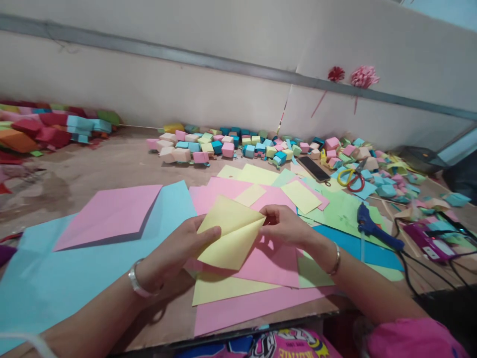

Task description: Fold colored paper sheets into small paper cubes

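Holding creased yellow paper (234, 244) at frame centre, over pink sheet (278, 263); pinched at left edge by closed left grip (190, 238) with thumb on top, at right corner by closed right grip (286, 226); probably light, thin, easily creased; best taken lightly by edges

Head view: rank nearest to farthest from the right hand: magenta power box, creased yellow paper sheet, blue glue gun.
1. Creased yellow paper sheet: held, left of the right hand.
2. Blue glue gun: right side.
3. Magenta power box: farther right.
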A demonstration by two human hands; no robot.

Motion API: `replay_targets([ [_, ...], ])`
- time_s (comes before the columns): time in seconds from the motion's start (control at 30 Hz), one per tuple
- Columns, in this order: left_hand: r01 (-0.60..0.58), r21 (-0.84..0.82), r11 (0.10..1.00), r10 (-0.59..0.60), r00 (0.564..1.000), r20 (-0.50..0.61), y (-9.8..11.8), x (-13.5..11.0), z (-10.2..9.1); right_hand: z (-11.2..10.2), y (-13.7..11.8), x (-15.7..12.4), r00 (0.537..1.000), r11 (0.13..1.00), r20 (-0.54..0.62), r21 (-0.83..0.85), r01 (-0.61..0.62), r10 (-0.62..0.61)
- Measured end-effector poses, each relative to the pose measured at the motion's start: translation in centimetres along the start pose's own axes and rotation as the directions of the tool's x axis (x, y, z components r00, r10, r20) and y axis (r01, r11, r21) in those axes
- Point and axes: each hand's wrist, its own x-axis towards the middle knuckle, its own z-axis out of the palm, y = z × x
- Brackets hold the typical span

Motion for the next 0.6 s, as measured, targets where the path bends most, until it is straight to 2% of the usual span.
replay_targets([
  [0.13, -0.020, 0.006, 1.000, 0.020, 0.999, 0.026, 0.3, -0.1, 0.1, 0.2, -0.4, -0.6, 0.995, 0.990, 0.061, 0.112, -0.083, 0.076],
  [0.27, -0.050, 0.072, 0.996, 0.051, 0.999, -0.013, 0.1, 0.1, 0.1, 0.1, -0.8, -1.0, 0.991, 0.981, 0.102, 0.168, -0.101, 0.085],
  [0.43, -0.037, 0.012, 0.999, 0.038, 0.999, -0.003, -0.1, 0.1, 0.2, -0.3, -0.4, -0.9, 0.996, 0.998, -0.081, 0.065, -0.024, 0.029],
  [0.6, -0.082, -0.019, 0.996, 0.079, 0.990, -0.117, -0.4, 0.3, -0.2, -0.5, -0.2, -1.3, 0.991, 0.999, -0.130, 0.045, -0.008, 0.014],
])
